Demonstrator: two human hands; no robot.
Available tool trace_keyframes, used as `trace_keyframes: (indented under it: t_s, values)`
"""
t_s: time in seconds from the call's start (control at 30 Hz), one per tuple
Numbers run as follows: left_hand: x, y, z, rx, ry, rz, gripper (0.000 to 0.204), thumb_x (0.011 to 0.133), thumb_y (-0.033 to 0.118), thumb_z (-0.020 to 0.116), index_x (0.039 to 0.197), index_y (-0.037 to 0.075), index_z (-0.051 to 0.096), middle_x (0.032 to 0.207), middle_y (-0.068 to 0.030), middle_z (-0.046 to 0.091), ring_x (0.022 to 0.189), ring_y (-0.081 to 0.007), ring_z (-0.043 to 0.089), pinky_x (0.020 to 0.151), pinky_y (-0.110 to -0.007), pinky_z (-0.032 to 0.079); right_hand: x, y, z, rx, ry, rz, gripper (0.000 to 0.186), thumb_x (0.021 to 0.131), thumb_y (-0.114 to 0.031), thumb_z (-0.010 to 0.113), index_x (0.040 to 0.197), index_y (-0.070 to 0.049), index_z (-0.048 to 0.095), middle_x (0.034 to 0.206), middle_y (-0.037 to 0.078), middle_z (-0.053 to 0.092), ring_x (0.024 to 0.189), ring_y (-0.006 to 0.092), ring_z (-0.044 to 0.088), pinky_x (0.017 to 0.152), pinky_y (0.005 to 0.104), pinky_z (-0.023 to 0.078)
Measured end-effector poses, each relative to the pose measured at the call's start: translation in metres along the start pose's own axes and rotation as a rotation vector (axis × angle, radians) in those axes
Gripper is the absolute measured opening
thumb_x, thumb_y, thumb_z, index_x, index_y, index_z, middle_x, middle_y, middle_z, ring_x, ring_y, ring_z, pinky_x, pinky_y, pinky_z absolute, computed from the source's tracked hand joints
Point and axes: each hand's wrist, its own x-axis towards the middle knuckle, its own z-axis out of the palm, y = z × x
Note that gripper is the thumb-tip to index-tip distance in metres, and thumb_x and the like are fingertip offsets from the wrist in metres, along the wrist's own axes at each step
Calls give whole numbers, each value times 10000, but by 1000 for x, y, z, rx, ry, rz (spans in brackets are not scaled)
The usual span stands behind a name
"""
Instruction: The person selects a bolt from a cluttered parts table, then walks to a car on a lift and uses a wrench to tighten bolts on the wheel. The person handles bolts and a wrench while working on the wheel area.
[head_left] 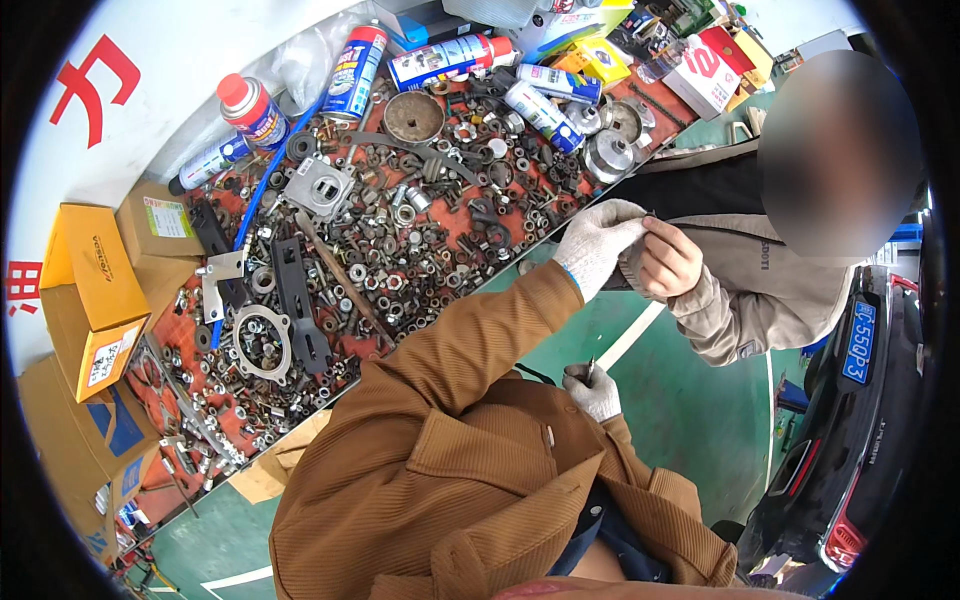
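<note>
Head | left hand [598, 243] outstretched, meeting co-worker's hand [670, 260], grip unclear | right hand [594, 393] low, grip around thin rod [591, 366]

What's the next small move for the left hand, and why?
Probably a gentle pinch with the left hand: it's fingertip to fingertip with the co-worker's bare hand, at something too small to identify, while the right hand holds a slim piece.
</note>
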Motion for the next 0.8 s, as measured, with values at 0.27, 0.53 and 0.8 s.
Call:
trace_keyframes:
  t_s: [0.27, 0.53, 0.8]
  values:
    - [-16, 25, 9, 405, -3, 39, 195, 1022, 129, 713, 1167, 12, 770, 922, 3, 718, 753, -57, 587, 681, -231, 480, 5, 1, 2, 89, -25, 33, 253, 920, -168, 788, 1094, 6, 727, 865, 30, 700, 709, 109, 624, 656, 288, 535]
    - [-97, 191, -102, 1609, 338, 389, 265, 974, 133, 755, 1212, 18, 744, 1195, -134, 731, 1075, -237, 713, 977, -364, 565, 3, -19, -1, 100, -7, 120, 273, 918, -189, 769, 1098, 9, 717, 841, 30, 671, 675, 105, 603, 611, 277, 519]
    - [-193, 208, -158, 2359, 192, 187, 593, 845, 310, 815, 1382, 97, 679, 1534, -145, 585, 1463, -377, 492, 1269, -577, 265, 20, -8, -1, 144, -51, 116, 318, 925, -198, 772, 1157, 8, 706, 867, 37, 678, 679, 112, 616, 623, 282, 532]
